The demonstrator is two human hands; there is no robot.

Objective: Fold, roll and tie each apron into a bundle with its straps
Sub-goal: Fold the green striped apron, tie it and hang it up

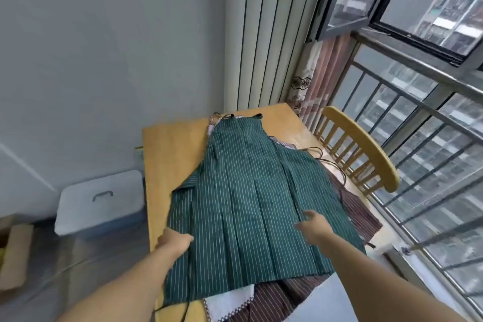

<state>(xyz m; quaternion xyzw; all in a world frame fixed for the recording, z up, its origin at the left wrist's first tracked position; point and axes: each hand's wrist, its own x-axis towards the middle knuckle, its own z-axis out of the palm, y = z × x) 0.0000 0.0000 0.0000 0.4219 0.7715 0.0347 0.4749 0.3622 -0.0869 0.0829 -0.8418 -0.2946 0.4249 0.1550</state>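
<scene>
Three aprons (pixel 243 191) stacked, two hands (pixel 173 242) on top.

No legible text, label, brand, number or sign appears in this view. The green striped apron (pixel 245 204) carries only a stripe pattern, with no printed marking. The white storage box (pixel 100 201) shows a plain lid with no lettering. The patterned cloth (pixel 303 86) by the window bears ornament only, too blurred to read as characters.
</scene>
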